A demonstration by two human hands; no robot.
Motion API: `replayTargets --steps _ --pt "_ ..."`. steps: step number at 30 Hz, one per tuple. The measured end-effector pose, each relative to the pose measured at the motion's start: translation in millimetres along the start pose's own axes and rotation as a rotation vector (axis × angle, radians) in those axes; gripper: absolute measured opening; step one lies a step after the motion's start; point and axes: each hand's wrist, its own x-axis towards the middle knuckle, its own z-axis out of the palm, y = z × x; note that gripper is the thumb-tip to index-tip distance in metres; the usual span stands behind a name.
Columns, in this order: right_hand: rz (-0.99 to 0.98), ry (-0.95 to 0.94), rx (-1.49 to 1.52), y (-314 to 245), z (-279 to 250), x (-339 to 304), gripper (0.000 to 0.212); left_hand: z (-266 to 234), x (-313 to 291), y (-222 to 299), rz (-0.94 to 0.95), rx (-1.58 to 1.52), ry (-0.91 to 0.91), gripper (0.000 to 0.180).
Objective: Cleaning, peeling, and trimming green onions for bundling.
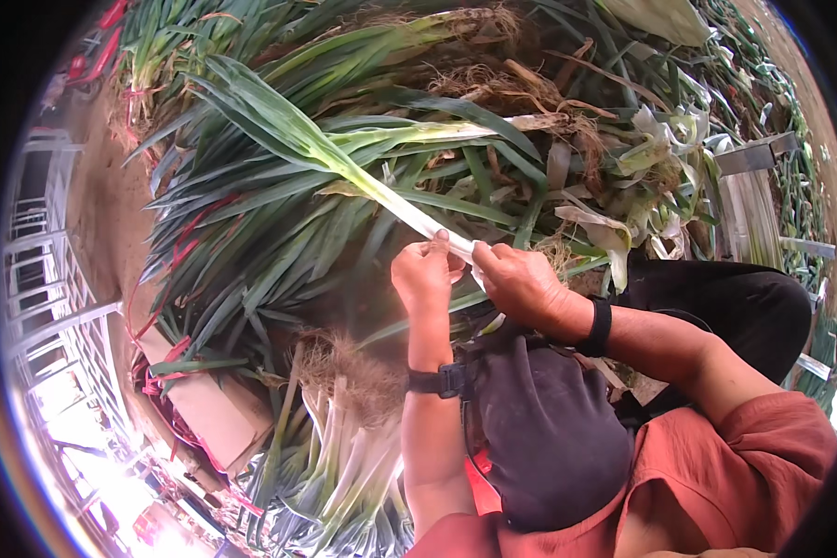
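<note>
Heaped leeks (pixel 251 246) sprawl behind; left grip (pixel 422 272) and right grip (pixel 519 282) both pinched closed on one pale-stemmed leek (pixel 344 167)!

Leeks (pixel 260 237) on brown ground (pixel 102 219)

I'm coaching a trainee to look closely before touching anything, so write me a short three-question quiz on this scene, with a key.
1. Where do the left hand and right hand hold the raised leek?
A) at its leaf tips
B) on its pale stem
C) where its leaves fan out

2. True or false: the green, leafy end of the raised leek points toward the lower right of the picture.

3. Fill in: the bunch of pale-stemmed leeks with roots showing lies to the ____ of the left forearm.

Key:
1. B
2. False; it points toward the upper left.
3. left
</note>
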Motion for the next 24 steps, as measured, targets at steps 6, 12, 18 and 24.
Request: replayTargets --steps 6,12,18,24 --pt "-0.002 0.015 0.028 5.7 0.3 1.0 0.024 3.6 -3.6 -0.8 -0.001 -0.123 0.029 0.02" --pt "0.036 -0.003 0.052 6.8 0.8 1.1 0.024 -2.1 -0.2 -7.0 -0.072 -0.238 -0.02 0.019" --pt "-0.01 -0.003 0.01 6.0 -2.9 1.0 0.02 -2.6 2.6 -6.5 -0.01 -0.068 -0.018 0.02" --pt "-0.005 -0.026 0.022 3.0 -3.2 2.2 0.019 0.5 5.2 2.1 0.048 0.074 0.028 0.014"
